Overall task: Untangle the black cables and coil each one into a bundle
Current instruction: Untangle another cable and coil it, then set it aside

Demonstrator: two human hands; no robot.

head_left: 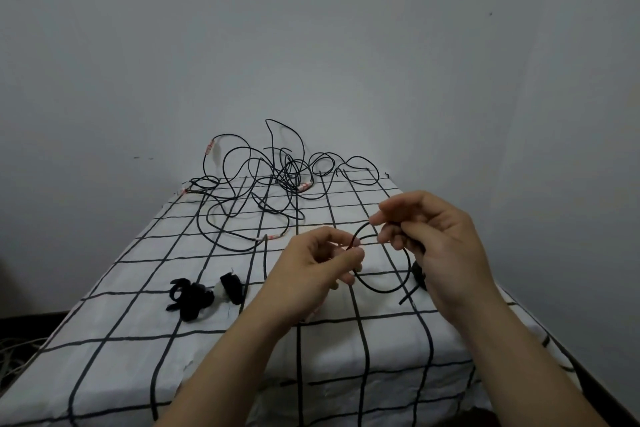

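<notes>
So both hands are up over the near part of a table [485,295] with a white cloth [138,322] that has black lines like squares. The left hand [318,263] pinches a black cable [381,291] between its thumb and first finger, with the other fingers curled in. The right hand [440,246] is just beside it, and its fingers are curled round the same cable, a bit higher up. The cable makes a small bow from one hand to the other. Under that, it hangs in a round loop near the cloth. One short end pokes out low under the right hand.

Far back on the table lies the big tangle of black cables [273,177], well apart from the hands. Its loops cross over each other many times, and some stick up in front of the grey wall [311,28]. A few cables have little white and red tags [303,186] on them.

On the cloth, near the left hand's arm, sit two small black lumps [188,298]. One has a white bit on it. They may be soft straps, but it is hard to tell from here
</notes>
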